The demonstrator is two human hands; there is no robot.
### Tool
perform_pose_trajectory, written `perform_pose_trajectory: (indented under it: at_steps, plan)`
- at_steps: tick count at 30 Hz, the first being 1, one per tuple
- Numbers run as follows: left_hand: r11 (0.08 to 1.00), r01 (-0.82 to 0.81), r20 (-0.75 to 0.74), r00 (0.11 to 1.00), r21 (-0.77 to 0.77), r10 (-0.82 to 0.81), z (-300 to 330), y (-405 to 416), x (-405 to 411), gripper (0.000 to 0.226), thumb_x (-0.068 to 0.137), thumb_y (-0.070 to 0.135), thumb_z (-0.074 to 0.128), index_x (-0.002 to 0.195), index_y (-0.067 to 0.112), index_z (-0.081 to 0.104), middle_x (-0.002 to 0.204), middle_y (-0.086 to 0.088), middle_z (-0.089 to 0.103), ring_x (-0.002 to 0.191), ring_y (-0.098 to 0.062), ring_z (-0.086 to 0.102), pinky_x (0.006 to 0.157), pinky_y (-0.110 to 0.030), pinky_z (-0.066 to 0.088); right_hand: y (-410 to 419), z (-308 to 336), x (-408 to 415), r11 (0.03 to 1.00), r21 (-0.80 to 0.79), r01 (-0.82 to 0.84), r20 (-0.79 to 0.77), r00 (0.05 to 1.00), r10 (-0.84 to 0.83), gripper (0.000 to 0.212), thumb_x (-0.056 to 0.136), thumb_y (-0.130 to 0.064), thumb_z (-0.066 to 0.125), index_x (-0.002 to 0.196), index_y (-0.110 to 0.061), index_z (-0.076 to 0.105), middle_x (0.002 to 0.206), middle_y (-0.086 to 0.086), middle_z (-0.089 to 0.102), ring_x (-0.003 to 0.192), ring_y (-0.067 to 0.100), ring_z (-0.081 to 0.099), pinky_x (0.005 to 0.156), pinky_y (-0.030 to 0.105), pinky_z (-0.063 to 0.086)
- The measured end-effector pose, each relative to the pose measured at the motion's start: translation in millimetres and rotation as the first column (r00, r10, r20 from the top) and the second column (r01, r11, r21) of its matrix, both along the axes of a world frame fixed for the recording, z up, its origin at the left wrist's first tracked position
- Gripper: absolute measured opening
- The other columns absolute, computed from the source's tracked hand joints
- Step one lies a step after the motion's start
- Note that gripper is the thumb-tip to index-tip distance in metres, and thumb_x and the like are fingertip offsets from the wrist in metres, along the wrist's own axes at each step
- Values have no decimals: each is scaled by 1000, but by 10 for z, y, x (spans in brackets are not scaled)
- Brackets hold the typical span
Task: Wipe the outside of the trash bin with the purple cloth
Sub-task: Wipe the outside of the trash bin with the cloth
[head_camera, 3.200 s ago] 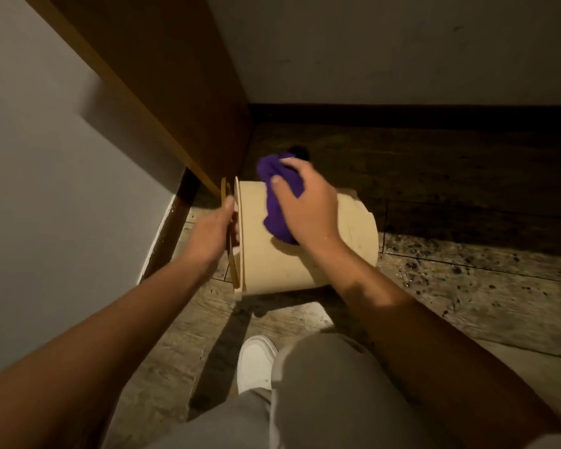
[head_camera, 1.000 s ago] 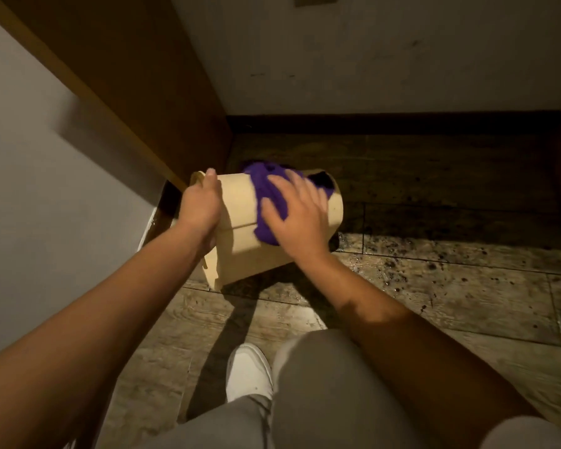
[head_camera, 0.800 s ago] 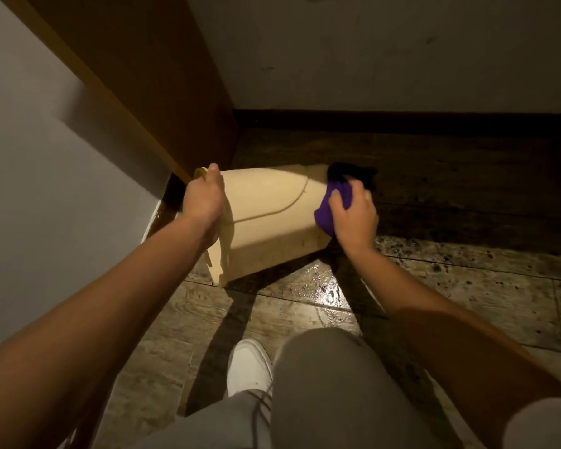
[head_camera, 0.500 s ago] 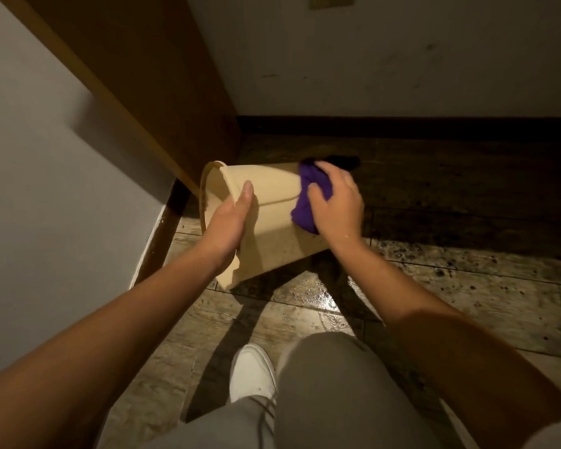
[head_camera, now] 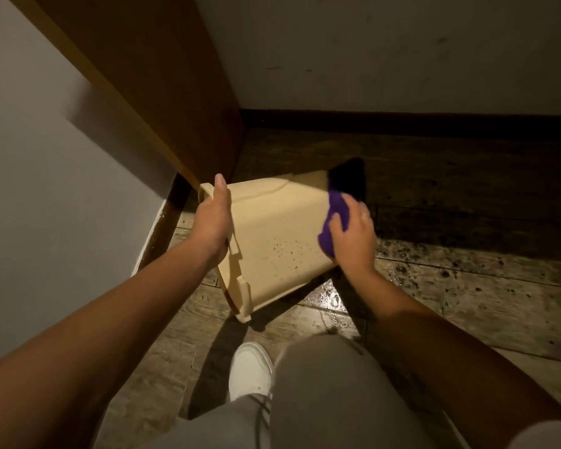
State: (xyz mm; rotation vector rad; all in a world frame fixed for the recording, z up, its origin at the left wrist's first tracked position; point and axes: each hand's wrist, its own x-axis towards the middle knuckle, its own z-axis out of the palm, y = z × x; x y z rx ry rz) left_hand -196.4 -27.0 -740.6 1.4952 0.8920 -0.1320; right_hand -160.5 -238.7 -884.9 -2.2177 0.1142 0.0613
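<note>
Trash bin (head_camera: 282, 234) tipped on floor (head_camera: 467, 306) near cabinet (head_camera: 162, 92), left hand (head_camera: 212, 222) gripping rim; right hand (head_camera: 353, 238), fingers clenched on purple cloth (head_camera: 336, 218), shifted to far base end since mid-wall pass — speckled side unwiped.

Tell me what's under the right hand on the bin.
The purple cloth, pressed by the right hand against the base end of the tipped trash bin. The bin surface beneath cloth and palm is covered, so its state can't be seen.
</note>
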Motion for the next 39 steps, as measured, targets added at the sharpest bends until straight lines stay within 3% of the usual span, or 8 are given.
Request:
perform_pose_trajectory:
  at_steps: [3,7,11,17,22,29,34,39]
  plan:
    - [986,50,25,999,-161,-47,86,-69,-9,58,99,69,38,125,22,62,111,-8,80,101,-26,77,87,-44,58,-102,26,140,999,15,29,-69,997,-28,48,103,-30,51,150,-20,46,147,11,53,128,33,55,96,34,42]
    - [951,249,65,968,-182,-241,12,-218,-121,59,102,64,33,149,30,47,136,-5,66,121,-26,65,92,-43,53,127,451,80,970,235,-64,33,998,58,47,100,-27,55,147,-26,51,150,3,54,134,25,53,111,46,45]
    - [964,143,74,989,-223,-130,-5,-411,-147,58,104,65,24,124,29,65,121,-4,74,115,-23,71,93,-40,57,693,748,-363,898,245,-366,218,923,317,48,102,-39,47,150,-35,45,158,1,45,149,24,35,122,49,28]
    - [992,45,-7,999,-120,-46,-1,-201,-189,53,102,69,24,109,35,64,111,-3,75,109,-26,71,91,-47,58,659,290,-246,971,21,-238,146,961,233,52,97,-49,44,147,-36,48,161,2,42,150,28,31,121,56,25]
    - [997,-59,-10,998,-42,59,-48,-112,-230,48,102,69,25,102,39,62,117,-4,74,110,-29,70,106,-57,51,207,-114,-2,1000,25,-19,-43,999,20,48,98,-40,47,144,-26,52,147,12,52,135,35,46,105,45,44]
    - [991,82,22,997,-107,-80,89,82,-48,59,102,63,41,136,20,62,116,-7,79,104,-28,77,84,-46,62,11,252,235,997,58,45,34,998,-47,42,95,-29,61,137,-22,61,130,8,64,117,28,62,95,33,46]
    - [947,308,-28,950,-90,-311,39,-96,-228,41,107,51,39,134,25,57,128,-6,71,115,-24,71,92,-39,58,526,879,-47,914,378,-146,173,981,85,41,95,-23,64,136,-26,62,137,-3,64,121,11,59,102,26,47]
    - [988,138,33,990,-63,-136,38,-215,-202,52,106,59,29,122,27,67,122,-5,75,113,-20,71,99,-41,56,881,788,-397,941,159,-300,233,937,260,45,100,-41,50,144,-30,54,151,2,54,140,22,46,120,48,29]
